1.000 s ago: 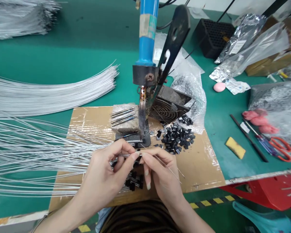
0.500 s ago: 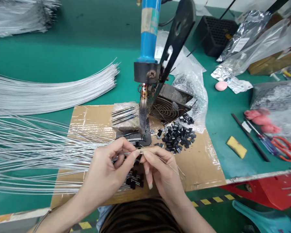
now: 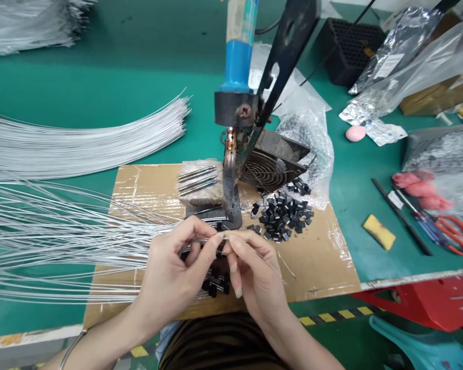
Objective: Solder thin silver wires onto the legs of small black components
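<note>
Left hand: mine (image 3: 173, 272), thumb and forefinger pinched on a grey wire (image 3: 199, 240).
Right hand: mine (image 3: 260, 272), thumb and forefinger pinched on a thin strand (image 3: 269, 264) that ran back across the hand, down to the right.
Pinch point: fingertips of both hands met or nearly met, just below the soldering iron (image 3: 239, 64); couldn't see the exact joint, fingers covered it.
Iron: blue handle up, tip down over a dark base plate (image 3: 236, 208).
Black-ended pieces: small cluster (image 3: 216, 282) below my fingers, partly hidden by left hand.
Loose wires: spread (image 3: 81, 241) left of left hand, ends on the cardboard (image 3: 320, 257).
Black parts: loose pile (image 3: 283, 218) beyond right hand, in front of the fan (image 3: 268, 169).
Rods: several, on a pale block (image 3: 201, 198) left of the tip.
</note>
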